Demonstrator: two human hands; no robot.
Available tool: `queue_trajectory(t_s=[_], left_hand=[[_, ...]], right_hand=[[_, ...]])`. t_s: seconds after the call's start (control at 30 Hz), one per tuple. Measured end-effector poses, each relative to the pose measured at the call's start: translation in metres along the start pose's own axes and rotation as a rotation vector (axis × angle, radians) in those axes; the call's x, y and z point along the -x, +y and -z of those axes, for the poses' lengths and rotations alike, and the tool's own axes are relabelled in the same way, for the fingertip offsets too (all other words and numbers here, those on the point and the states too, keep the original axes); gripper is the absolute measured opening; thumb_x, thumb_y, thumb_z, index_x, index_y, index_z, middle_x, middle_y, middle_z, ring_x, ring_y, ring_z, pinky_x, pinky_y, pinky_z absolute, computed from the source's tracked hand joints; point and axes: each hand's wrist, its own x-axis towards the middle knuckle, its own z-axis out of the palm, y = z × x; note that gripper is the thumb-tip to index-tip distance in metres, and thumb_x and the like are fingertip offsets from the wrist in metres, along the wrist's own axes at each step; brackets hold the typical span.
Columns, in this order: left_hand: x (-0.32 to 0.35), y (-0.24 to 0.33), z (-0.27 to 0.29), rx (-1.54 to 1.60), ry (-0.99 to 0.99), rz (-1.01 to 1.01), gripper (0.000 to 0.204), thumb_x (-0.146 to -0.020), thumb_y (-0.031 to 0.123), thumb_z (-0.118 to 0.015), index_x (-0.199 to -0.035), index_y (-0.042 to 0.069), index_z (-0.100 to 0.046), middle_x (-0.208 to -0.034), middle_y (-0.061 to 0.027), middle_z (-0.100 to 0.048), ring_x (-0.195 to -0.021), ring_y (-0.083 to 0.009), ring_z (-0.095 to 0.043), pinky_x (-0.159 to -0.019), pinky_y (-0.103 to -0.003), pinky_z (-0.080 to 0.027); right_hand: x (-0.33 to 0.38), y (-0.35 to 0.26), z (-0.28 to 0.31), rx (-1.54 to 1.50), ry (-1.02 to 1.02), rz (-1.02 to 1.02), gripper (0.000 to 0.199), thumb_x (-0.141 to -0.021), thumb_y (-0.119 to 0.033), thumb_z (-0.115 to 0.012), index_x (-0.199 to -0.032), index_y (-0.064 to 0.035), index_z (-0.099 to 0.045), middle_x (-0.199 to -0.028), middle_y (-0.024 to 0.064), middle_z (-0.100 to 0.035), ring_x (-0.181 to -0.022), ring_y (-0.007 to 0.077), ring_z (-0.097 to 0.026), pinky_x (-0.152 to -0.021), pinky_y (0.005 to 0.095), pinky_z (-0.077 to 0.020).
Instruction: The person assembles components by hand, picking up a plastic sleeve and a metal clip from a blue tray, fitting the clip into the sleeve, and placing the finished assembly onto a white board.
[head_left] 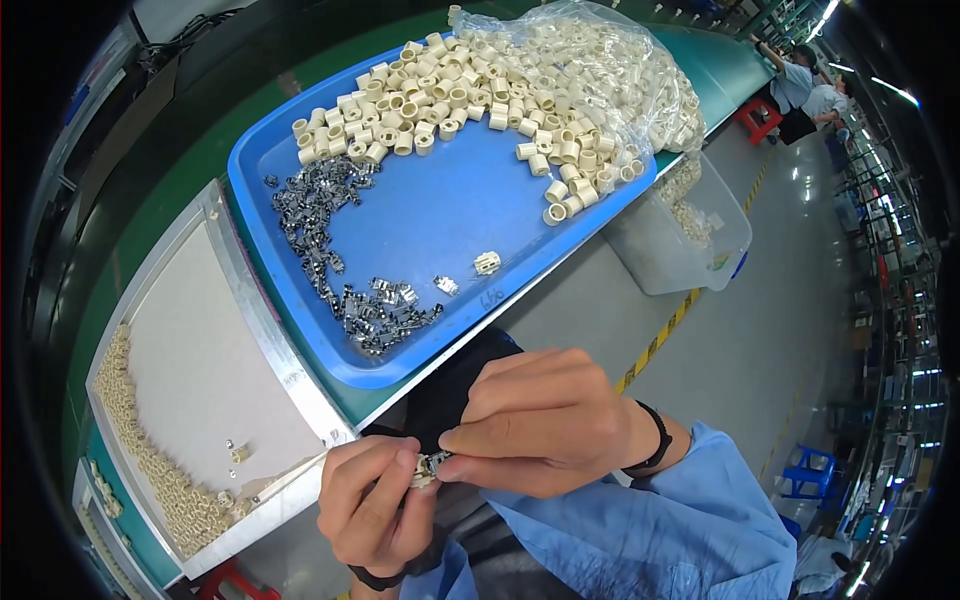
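Note:
My left hand (375, 505) and my right hand (545, 420) meet near the bottom centre, below the table's edge. Between their fingertips they pinch a small cream plastic ring with a shiny metal clip (430, 466) against it. Above them lies a blue tray (440, 205). It holds a heap of cream plastic rings (470, 85) spilling from a clear bag (610, 70), and a curved scatter of small metal clips (335, 260). One assembled piece (487, 262) lies alone on the tray's bare middle.
A metal-framed tray with a grey sheet (215, 335) sits at the left, with cream rings (160, 470) lined along its near edge. A clear plastic bin (690, 235) stands beside the table. Other people (805, 85) work far right, near red (760, 118) and blue stools (805, 470).

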Motion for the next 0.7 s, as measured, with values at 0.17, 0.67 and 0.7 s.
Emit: queue_trajectory(t_s=[0.17, 0.67, 0.7], left_hand=[[-0.002, 0.001, -0.003, -0.003, -0.033, -0.009, 0.040, -0.076, -0.005, -0.077, -0.116, -0.001, -0.074, -0.099, -0.0184, -0.072, -0.083, -0.0326, -0.069, -0.072, -0.038, -0.056], [0.002, -0.011, -0.018, 0.229, 0.089, 0.191, 0.035, -0.080, -0.009, -0.073, -0.115, -0.006, -0.071, -0.097, -0.0222, -0.073, -0.085, -0.0317, -0.070, -0.075, -0.036, -0.054], [0.001, -0.011, -0.020, 0.234, 0.084, 0.177, 0.035, -0.080, -0.009, -0.073, -0.114, -0.006, -0.071, -0.097, -0.0222, -0.074, -0.085, -0.0318, -0.070, -0.075, -0.036, -0.054]], right_hand=[[0.002, 0.001, 0.000, 0.045, -0.053, -0.009, 0.025, -0.079, -0.007, -0.090, -0.096, 0.0057, -0.076, -0.074, 0.0096, -0.065, -0.058, 0.0231, -0.063, -0.050, 0.0318, -0.0486], [-0.022, 0.070, 0.066, 0.696, -0.204, -0.188, 0.027, -0.088, -0.009, -0.068, -0.113, -0.0016, -0.074, -0.098, 0.0112, -0.067, -0.090, 0.0316, -0.064, -0.082, 0.0427, -0.0501], [-0.024, 0.076, 0.067, 0.688, -0.315, -0.223, 0.025, -0.088, -0.009, -0.067, -0.110, -0.0017, -0.074, -0.100, 0.0114, -0.067, -0.093, 0.0317, -0.064, -0.084, 0.0426, -0.0498]])
